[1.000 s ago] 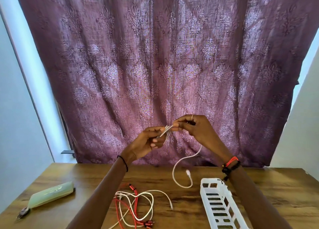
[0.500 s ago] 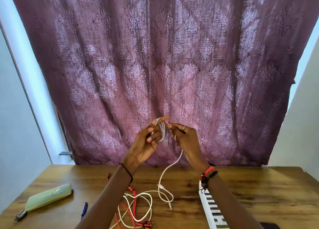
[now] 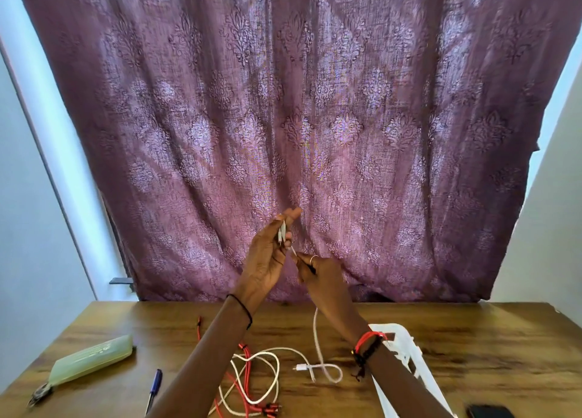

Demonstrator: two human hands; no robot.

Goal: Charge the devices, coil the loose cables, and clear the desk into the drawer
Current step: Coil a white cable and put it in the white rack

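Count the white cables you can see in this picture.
2. One white cable is held up between the left hand and right hand, its tail looping on the desk. A second white cable lies tangled with the red cable. The arms may hide more.

Pen (image 3: 155,386) left of cables (image 3: 255,373); phone (image 3: 489,411), perhaps, right.

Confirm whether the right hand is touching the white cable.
Touching: the head view shows the right hand pinching the white cable, which hangs below it.

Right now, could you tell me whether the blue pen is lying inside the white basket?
No, the blue pen lies on the wooden desk left of the tangled cables, while the white basket sits far right.
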